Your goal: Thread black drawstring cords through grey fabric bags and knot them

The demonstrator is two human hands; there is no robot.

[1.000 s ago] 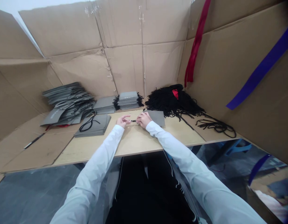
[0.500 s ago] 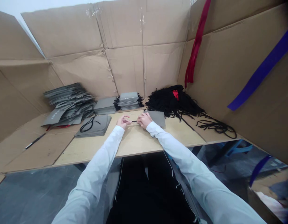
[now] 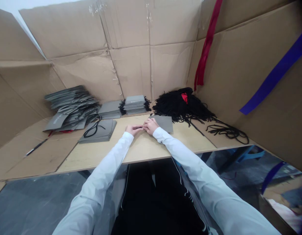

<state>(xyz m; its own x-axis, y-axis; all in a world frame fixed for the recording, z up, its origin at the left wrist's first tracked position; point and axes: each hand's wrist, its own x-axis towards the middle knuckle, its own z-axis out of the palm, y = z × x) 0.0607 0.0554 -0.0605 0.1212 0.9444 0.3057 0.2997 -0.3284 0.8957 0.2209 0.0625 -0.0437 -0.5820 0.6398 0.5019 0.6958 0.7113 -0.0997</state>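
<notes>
Together: the left hand and the right hand meet at the fingertips, pinching a short piece of thin black cord. The fingers hide most of it, so only a sliver shows between them.

Change: the left hand has slid inward since the earlier frame, closing the gap where more cord showed. The right hand sits about where it was.

Under the hands: a smooth, pale plywood board lies beneath both wrists. The right hand overlaps the corner of a flat grey paper bag.

Left side: a squared stack of matte grey paper bags lies near the left hand, with a loop of black cord on top. Beyond it are a neat grey bag stack with black cord ends and a loosely fanned pile of grey bags.

Right side: a dense heap of black cords holds a scrap of red. A loose black cord coil lies on cardboard.

Surroundings: creased corrugated cardboard sheets form the walls, carrying a hanging red ribbon and a purple strip.
</notes>
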